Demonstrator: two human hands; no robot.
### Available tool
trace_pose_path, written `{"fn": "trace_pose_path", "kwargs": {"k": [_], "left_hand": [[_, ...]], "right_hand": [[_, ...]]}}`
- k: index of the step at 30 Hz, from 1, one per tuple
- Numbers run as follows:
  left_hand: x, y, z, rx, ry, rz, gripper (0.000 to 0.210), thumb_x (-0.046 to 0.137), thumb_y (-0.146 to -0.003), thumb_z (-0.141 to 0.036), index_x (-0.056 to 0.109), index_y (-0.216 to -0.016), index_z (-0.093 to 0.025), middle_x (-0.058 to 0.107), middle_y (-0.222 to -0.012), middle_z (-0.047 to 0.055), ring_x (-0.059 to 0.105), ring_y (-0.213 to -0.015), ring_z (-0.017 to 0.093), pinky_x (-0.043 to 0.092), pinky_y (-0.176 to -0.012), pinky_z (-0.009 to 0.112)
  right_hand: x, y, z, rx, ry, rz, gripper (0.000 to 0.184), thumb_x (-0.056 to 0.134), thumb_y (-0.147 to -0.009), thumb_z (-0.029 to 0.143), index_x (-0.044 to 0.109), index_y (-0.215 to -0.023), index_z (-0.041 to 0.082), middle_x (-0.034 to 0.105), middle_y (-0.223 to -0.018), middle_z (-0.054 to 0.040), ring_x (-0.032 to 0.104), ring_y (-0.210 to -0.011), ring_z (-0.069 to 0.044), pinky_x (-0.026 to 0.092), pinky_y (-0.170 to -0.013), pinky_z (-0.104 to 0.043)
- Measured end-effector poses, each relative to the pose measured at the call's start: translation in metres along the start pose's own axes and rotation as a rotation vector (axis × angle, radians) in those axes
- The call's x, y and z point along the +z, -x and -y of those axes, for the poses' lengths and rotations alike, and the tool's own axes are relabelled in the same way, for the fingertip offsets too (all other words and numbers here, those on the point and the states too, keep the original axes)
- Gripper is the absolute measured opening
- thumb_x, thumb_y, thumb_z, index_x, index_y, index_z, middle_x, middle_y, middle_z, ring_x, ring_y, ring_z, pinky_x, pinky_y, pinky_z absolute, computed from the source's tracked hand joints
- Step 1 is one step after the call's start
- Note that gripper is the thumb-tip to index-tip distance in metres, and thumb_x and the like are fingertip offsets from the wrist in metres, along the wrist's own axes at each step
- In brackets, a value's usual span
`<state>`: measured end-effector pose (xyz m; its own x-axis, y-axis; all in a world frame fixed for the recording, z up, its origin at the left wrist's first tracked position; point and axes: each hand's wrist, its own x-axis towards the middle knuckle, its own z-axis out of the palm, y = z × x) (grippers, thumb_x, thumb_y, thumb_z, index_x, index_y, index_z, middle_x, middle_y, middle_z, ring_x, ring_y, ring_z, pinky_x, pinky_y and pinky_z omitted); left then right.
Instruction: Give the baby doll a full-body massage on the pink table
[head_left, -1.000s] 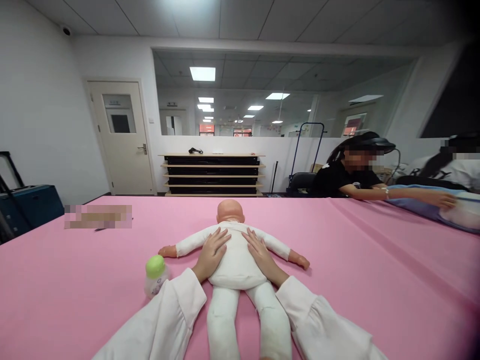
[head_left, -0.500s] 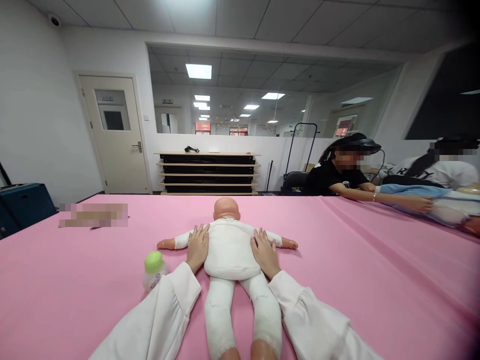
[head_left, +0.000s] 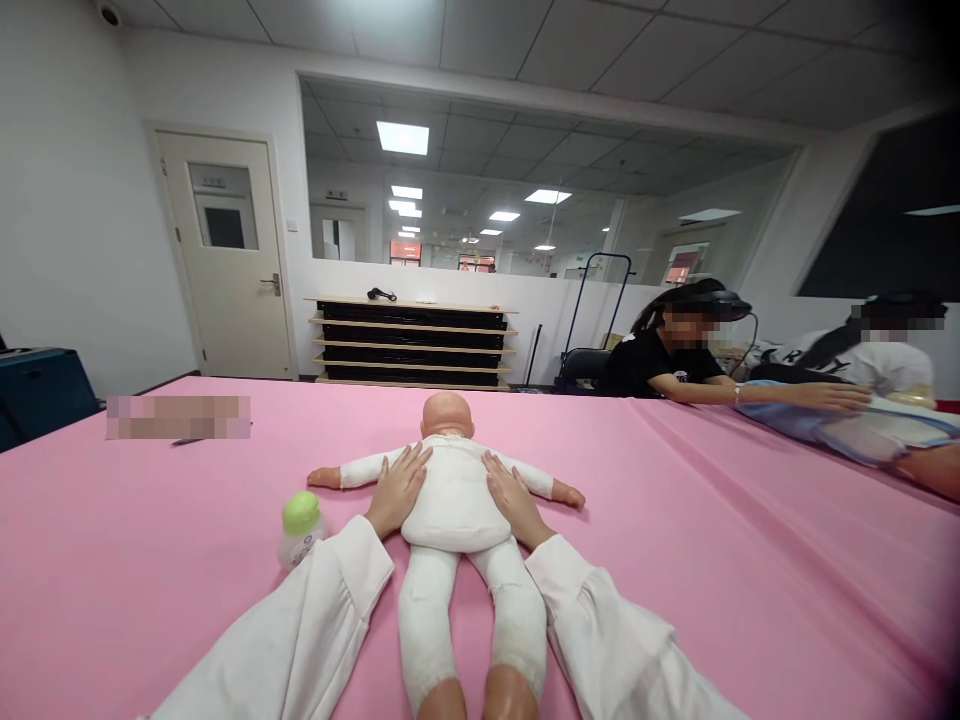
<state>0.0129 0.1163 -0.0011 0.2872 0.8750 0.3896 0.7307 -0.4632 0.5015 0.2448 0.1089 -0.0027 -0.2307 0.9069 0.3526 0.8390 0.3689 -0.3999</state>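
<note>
A baby doll (head_left: pixel 457 495) with a white cloth body lies face down in front of me, its head away from me and its arms stretched out sideways. My left hand (head_left: pixel 401 487) rests flat on the left side of the doll's upper back, fingers extended. On the opposite side, my right hand (head_left: pixel 515 493) lies flat with its fingers pointing inward over the back. Both hands are open and grip nothing. A bottle with a lime-green cap (head_left: pixel 301 527) stands beside my left forearm, its lower part partly hidden by my white sleeve.
The pink cloth (head_left: pixel 187 560) covers the table. A blurred-out patch (head_left: pixel 176 417) lies at the far left. To the right, a person in black (head_left: pixel 645 360) reaches over a blue cloth (head_left: pixel 787 412). Another person (head_left: pixel 892 360) sits further right. A shelf (head_left: pixel 412 345) stands behind.
Both my hands have slid inward from the doll's sides onto its back. The person at right has shifted a hand over the blue cloth. The whole view has tilted slightly.
</note>
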Motion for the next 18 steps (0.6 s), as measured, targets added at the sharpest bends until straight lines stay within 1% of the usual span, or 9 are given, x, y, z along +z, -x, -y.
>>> {"fn": "trace_pose_path", "kwargs": {"k": [3, 5, 7, 9, 11, 13, 15, 16, 18], "left_hand": [[-0.001, -0.001, 0.004, -0.056, -0.088, -0.035, 0.044, 0.016, -0.092, -0.036, 0.029, -0.134, -0.031, 0.03, -0.141, -0.003, 0.02, -0.132, 0.019, 0.01, -0.106, 0.053], [-0.001, -0.001, 0.007, -0.094, -0.162, -0.058, 0.044, 0.017, -0.092, -0.035, 0.03, -0.134, -0.03, 0.035, -0.139, -0.003, 0.022, -0.131, 0.02, 0.013, -0.105, 0.052], [-0.001, -0.001, 0.011, -0.141, -0.241, -0.091, 0.045, 0.02, -0.091, -0.034, 0.033, -0.133, -0.027, 0.039, -0.137, -0.001, 0.024, -0.131, 0.021, 0.014, -0.105, 0.051], [-0.001, 0.0, 0.014, -0.21, -0.315, -0.139, 0.044, 0.025, -0.09, -0.033, 0.038, -0.131, -0.023, 0.043, -0.134, 0.002, 0.025, -0.13, 0.022, 0.013, -0.105, 0.052], [-0.001, 0.001, 0.015, -0.285, -0.367, -0.198, 0.043, 0.03, -0.087, -0.031, 0.044, -0.126, -0.019, 0.046, -0.132, 0.005, 0.026, -0.13, 0.024, 0.012, -0.105, 0.053], [-0.001, 0.003, 0.014, -0.342, -0.391, -0.28, 0.043, 0.034, -0.084, -0.025, 0.047, -0.124, -0.016, 0.046, -0.131, 0.008, 0.027, -0.129, 0.024, 0.012, -0.105, 0.054], [-0.002, 0.004, 0.012, -0.357, -0.401, -0.383, 0.047, 0.035, -0.08, -0.018, 0.044, -0.126, -0.013, 0.045, -0.131, 0.01, 0.028, -0.128, 0.024, 0.013, -0.104, 0.054], [-0.002, 0.005, 0.011, -0.345, -0.406, -0.434, 0.05, 0.035, -0.078, -0.015, 0.041, -0.128, -0.012, 0.044, -0.132, 0.011, 0.028, -0.128, 0.024, 0.013, -0.105, 0.054], [-0.002, 0.005, 0.009, -0.283, -0.416, -0.512, 0.057, 0.035, -0.074, -0.01, 0.035, -0.132, -0.009, 0.039, -0.135, 0.011, 0.027, -0.129, 0.023, 0.013, -0.105, 0.053]], "right_hand": [[0.003, -0.002, -0.003, 0.064, 0.079, -0.027, 0.05, 0.012, -0.092, 0.038, 0.029, -0.135, 0.019, 0.026, -0.142, -0.0023, 0.02, -0.132, -0.014, 0.015, -0.108, -0.042], [0.005, -0.003, -0.004, 0.114, 0.16, -0.07, 0.049, 0.015, -0.092, 0.035, 0.033, -0.133, 0.017, 0.03, -0.141, -0.0029, 0.023, -0.131, -0.015, 0.016, -0.107, -0.041], [0.006, -0.003, -0.004, 0.196, 0.255, -0.152, 0.048, 0.02, -0.091, 0.033, 0.037, -0.13, 0.013, 0.035, -0.138, -0.0058, 0.026, -0.13, -0.018, 0.015, -0.106, -0.043], [0.007, -0.002, -0.003, 0.303, 0.331, -0.261, 0.047, 0.024, -0.09, 0.034, 0.043, -0.126, 0.011, 0.04, -0.134, -0.0092, 0.029, -0.128, -0.022, 0.014, -0.105, -0.047], [0.006, -0.001, -0.002, 0.383, 0.375, -0.369, 0.046, 0.027, -0.089, 0.036, 0.05, -0.121, 0.012, 0.044, -0.131, -0.0111, 0.03, -0.127, -0.026, 0.013, -0.102, -0.053], [0.005, 0.0, -0.002, 0.421, 0.392, -0.459, 0.044, 0.027, -0.089, 0.037, 0.054, -0.115, 0.014, 0.045, -0.13, -0.0124, 0.029, -0.126, -0.029, 0.012, -0.1, -0.057], [0.004, 0.001, -0.004, 0.4, 0.37, -0.53, 0.044, 0.027, -0.088, 0.033, 0.053, -0.117, 0.012, 0.042, -0.132, -0.0136, 0.028, -0.127, -0.03, 0.012, -0.101, -0.057], [0.003, 0.002, -0.005, 0.357, 0.342, -0.556, 0.045, 0.026, -0.088, 0.031, 0.049, -0.12, 0.01, 0.04, -0.133, -0.0139, 0.027, -0.128, -0.029, 0.014, -0.102, -0.055], [0.002, 0.002, -0.008, 0.212, 0.274, -0.581, 0.046, 0.026, -0.086, 0.025, 0.041, -0.126, 0.007, 0.036, -0.136, -0.013, 0.026, -0.129, -0.024, 0.02, -0.104, -0.048]]}}
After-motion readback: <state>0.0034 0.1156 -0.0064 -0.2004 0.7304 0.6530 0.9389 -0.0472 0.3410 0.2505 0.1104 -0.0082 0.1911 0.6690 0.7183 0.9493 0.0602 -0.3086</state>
